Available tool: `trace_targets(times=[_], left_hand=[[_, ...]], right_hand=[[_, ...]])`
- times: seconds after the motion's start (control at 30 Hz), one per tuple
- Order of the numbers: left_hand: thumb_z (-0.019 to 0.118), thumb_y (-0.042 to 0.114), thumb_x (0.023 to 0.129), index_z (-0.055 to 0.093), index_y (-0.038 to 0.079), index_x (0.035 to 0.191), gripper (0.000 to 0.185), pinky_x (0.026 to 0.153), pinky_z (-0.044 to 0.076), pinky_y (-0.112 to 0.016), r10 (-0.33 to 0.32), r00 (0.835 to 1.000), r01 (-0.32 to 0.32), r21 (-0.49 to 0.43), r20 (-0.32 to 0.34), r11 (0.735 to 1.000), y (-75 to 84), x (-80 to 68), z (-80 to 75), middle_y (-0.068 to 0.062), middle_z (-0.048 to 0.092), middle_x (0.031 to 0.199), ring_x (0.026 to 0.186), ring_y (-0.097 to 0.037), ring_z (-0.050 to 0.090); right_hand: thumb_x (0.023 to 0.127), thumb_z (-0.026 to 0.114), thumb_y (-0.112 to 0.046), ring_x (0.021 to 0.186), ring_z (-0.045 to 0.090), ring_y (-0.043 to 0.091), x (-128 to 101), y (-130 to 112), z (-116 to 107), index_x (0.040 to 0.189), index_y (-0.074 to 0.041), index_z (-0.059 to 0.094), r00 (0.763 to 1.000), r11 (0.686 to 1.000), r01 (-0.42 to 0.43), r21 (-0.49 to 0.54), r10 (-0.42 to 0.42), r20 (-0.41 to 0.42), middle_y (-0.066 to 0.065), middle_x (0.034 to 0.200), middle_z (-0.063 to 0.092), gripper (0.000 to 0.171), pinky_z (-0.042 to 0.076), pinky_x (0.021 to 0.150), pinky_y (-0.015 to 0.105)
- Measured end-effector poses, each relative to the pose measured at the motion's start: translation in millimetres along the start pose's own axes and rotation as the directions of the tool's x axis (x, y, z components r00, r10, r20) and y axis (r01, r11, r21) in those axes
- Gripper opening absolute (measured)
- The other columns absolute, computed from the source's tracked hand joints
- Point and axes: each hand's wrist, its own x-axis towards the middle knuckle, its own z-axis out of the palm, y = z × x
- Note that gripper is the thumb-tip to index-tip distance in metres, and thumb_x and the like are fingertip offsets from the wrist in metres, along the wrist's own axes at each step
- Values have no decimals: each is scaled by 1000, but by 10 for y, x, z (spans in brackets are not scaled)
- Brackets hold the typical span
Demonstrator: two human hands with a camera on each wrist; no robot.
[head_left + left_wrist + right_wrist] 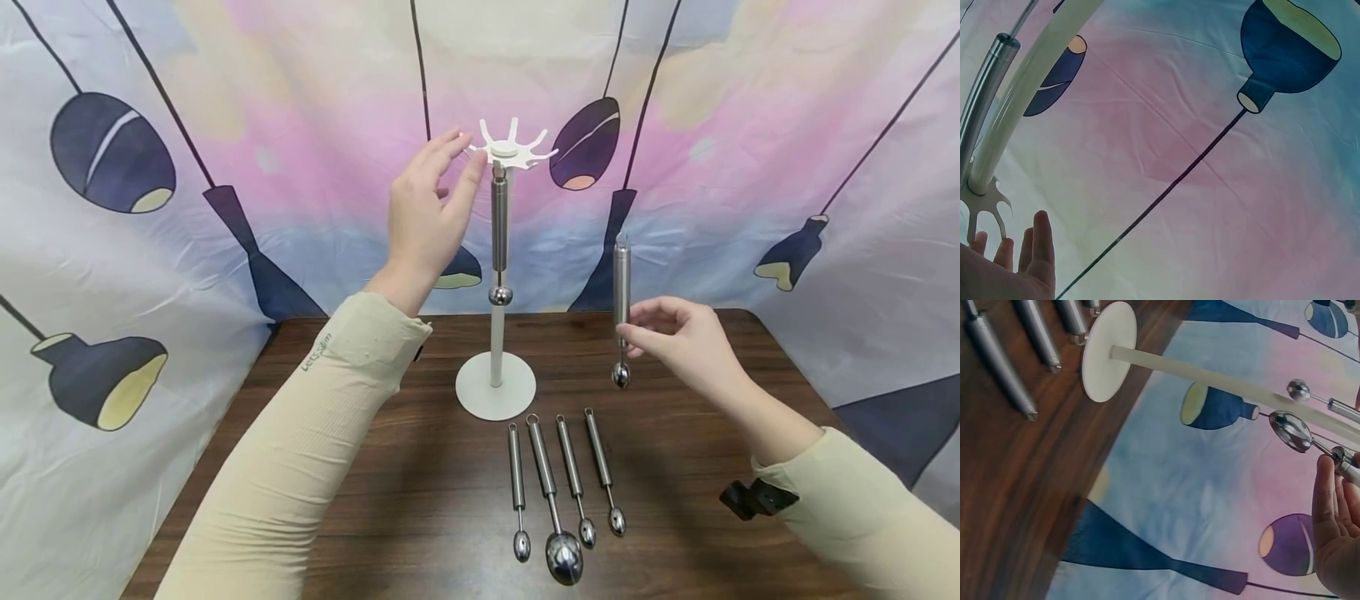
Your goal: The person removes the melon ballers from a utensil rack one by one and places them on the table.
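Four spoons (558, 487) tabled (head view only).

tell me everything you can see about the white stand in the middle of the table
The white stand is upright on the dark wood table, just behind a row of four metal scoops. It has a flat round base, a thin straight pole and a star-shaped top with slotted prongs pointing outward. It looks like painted metal or plastic. One metal scoop already hangs from a prong, ball end down, beside the pole. The left hand touches the top's edge with straight fingers.
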Motion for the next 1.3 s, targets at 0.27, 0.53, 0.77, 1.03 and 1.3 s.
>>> trace_targets(times=[0.27,0.53,0.77,1.03,1.3], left_hand=[[55,30,102,67,12,129,35,89,55,-20,4,1000,-3,8,-26,1000,0,0,4,2,60,141,132,-4,52],[55,30,102,68,13,128,34,88,55,-20,15,999,-14,28,-38,1000,5,1,3,1,61,139,130,-6,54],[55,31,102,68,14,129,34,88,55,-19,7,999,-6,42,-40,999,12,0,4,2,61,139,130,-6,54],[56,31,101,68,13,129,35,87,56,-22,8,999,-6,39,-47,999,16,3,8,2,61,139,130,-9,55],[55,30,102,67,14,130,35,87,55,-19,2,999,0,53,-40,999,20,-2,8,2,61,140,131,-9,54]], right_hand=[[91,71,-16,66,71,6,-162,244,4,108,8,64,999,999,-41,-31,41,5,-12,76,72,30,57,67,21],[91,70,-16,65,70,8,-296,486,34,109,9,63,993,993,-114,-32,115,10,-5,76,74,32,57,66,23],[92,69,-15,65,72,13,-373,658,76,110,11,62,986,987,-159,-26,160,51,5,79,75,33,57,68,24],[91,67,-9,64,71,15,-462,889,131,111,17,59,971,975,-216,44,211,110,11,80,74,33,60,66,31],[90,65,-4,62,69,13,-587,1185,231,108,21,57,956,959,-264,102,246,157,14,83,73,32,61,65,32]])
